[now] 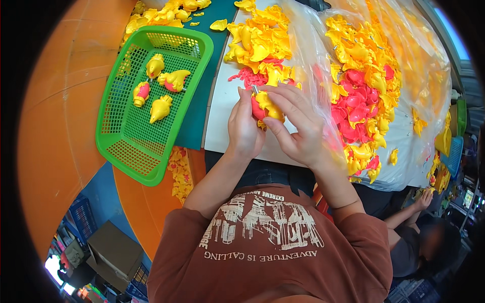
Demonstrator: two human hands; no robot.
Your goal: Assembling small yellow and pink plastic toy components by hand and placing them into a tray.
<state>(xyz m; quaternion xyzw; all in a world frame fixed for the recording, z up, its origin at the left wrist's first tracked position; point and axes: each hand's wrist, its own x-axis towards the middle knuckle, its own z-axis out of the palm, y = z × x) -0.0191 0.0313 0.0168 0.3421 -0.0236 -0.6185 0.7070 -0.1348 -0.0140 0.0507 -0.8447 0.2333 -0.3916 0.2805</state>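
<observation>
**Both hands on a yellow and red toy at the counter edge**

Right now I see my left hand [244, 126] and right hand [298, 126] closed together around one small toy piece [265, 106], yellow shell over a red part, held just above the white counter [222, 101] near its front edge. Left hand grips it from the side with fingers curled; right hand's fingers pinch over its top. Just behind it lies a heap of loose yellow parts [260, 40] with a few red ones. To my right a clear plastic bag [404, 126] sags open, full of yellow and red parts. To my left a green mesh basket [126, 141] holds four finished toys [160, 108]. Another person's hand [423, 199] shows at lower right, well apart from mine
</observation>
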